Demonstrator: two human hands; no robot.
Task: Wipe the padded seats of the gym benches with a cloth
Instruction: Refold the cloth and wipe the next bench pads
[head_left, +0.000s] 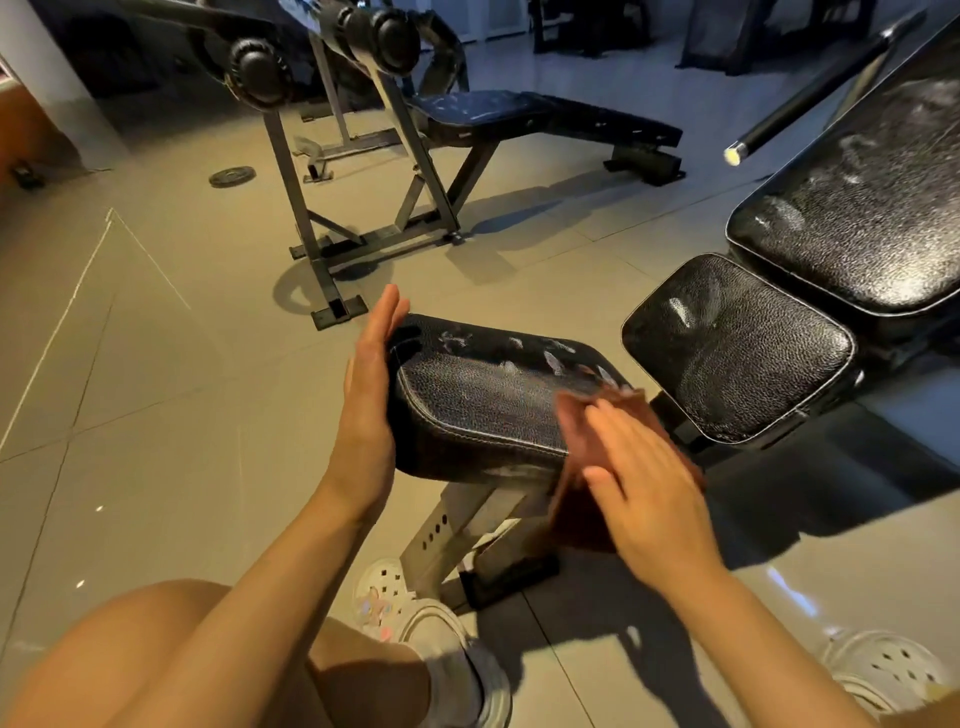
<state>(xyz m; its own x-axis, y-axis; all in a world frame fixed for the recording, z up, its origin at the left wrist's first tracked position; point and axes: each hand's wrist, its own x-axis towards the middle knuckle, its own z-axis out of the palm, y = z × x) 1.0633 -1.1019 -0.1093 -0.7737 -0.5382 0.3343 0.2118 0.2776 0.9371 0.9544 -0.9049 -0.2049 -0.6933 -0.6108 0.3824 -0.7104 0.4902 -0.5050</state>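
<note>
A small black padded pad, scuffed with white marks, sits on a grey metal post just in front of me. My left hand lies flat against its left end, fingers straight. My right hand presses a reddish-brown cloth against the pad's right front corner with straight fingers; the cloth hangs down over the edge and is blurred. Beyond it are the black seat pad and the tilted back pad of the same bench, both dusty.
A second bench with a grey steel frame stands further back on the tiled floor. A black bar juts out at upper right. A weight plate lies on the floor. My knees and white clogs are below.
</note>
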